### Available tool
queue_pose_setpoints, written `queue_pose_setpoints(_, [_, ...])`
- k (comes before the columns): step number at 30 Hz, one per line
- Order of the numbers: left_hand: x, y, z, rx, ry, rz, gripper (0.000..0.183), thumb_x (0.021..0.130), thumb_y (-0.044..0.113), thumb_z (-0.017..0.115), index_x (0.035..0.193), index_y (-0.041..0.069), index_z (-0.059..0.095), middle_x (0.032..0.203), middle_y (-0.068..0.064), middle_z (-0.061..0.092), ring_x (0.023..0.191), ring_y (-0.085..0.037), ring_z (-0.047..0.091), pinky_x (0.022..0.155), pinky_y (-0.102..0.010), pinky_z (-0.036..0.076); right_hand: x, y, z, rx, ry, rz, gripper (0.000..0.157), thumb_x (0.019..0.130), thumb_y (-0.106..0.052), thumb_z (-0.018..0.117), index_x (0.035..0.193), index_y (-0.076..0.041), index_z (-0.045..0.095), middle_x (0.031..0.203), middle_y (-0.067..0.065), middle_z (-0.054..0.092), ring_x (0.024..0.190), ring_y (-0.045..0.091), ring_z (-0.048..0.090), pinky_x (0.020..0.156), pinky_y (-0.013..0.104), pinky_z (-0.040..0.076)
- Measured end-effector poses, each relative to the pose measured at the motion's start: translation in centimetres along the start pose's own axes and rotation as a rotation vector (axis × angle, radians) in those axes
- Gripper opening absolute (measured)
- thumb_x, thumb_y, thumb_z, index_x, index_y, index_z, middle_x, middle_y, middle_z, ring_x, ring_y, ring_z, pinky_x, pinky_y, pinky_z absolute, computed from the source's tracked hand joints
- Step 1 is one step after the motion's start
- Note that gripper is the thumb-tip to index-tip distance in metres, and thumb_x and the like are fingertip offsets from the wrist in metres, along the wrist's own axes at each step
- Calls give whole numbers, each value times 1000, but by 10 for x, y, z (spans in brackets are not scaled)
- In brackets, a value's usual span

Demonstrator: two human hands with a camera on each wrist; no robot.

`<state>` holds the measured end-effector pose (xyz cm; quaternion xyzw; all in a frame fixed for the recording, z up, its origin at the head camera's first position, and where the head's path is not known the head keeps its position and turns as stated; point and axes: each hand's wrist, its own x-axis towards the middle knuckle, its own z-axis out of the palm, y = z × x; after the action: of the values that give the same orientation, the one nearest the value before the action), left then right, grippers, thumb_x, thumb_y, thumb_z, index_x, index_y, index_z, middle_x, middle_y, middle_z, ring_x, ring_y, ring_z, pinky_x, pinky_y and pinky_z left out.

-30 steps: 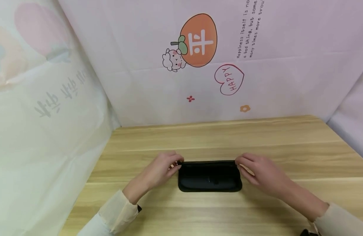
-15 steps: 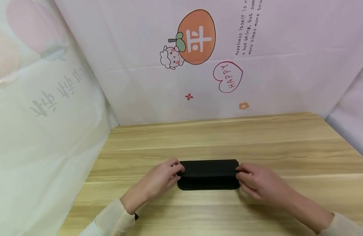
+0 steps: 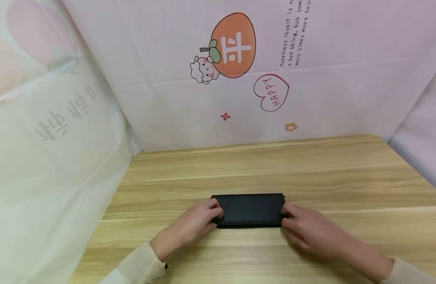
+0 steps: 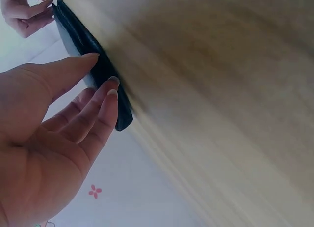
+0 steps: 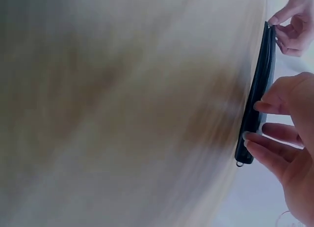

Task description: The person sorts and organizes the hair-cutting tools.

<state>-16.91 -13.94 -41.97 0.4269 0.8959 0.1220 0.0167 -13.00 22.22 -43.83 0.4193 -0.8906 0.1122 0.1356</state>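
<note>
A long, flat black wallet-like case (image 3: pixel 251 210) lies folded on the wooden table, its smooth cover facing up. At its left end my left hand (image 3: pixel 198 223) holds the side, fingers curled over the cover and thumb low by the near edge. My right hand (image 3: pixel 310 230) grips the right end with bent fingers. In the left wrist view the case (image 4: pixel 109 72) shows edge-on between thumb and fingers. From the right wrist, a small metal ring (image 5: pixel 239 164) sticks out at one corner of the case. Its inside is hidden.
The wooden table (image 3: pixel 189 169) reaches back to a pale printed cloth (image 3: pixel 182 118) hanging behind it. Another pale cloth (image 3: pixel 72 157) hangs along the left side. More cloth (image 3: pixel 423 130) is on the right.
The case's upper flap has swung from the far side toward me and down over the dark inside, so the case is now closed. Both hands moved slightly nearer with it.
</note>
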Motion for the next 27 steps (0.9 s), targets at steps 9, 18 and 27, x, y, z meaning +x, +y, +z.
queue_pose_setpoints(9, [-1, 0, 0, -7, -18, -6, 19, 92, 12, 78, 110, 15, 71, 114, 1, 60, 99, -12, 62, 86, -25, 54, 3, -4, -2, -5, -39, 20, 15, 86, -13, 77, 84, -23, 67, 107, -8, 51, 82, 4, 49, 67, 26, 50])
queue_pose_setpoints(18, [2, 2, -4, 34, -20, -4, 17, 90, 19, 81, 101, 17, 68, 106, 4, 59, 88, -9, 58, 78, -25, 52, 9, -3, -8, 29, -81, 29, 14, 89, -13, 74, 87, -23, 66, 102, -10, 51, 78, 1, 47, 64, 24, 48])
queue_pose_setpoints(27, [26, 6, -3, 115, -55, -26, 23, 92, 42, 78, 105, 26, 69, 111, 9, 60, 103, -13, 56, 90, -38, 46, 24, 17, -15, 133, -110, 75, 17, 92, -6, 73, 94, -20, 65, 90, -14, 53, 71, -2, 49, 59, 21, 46])
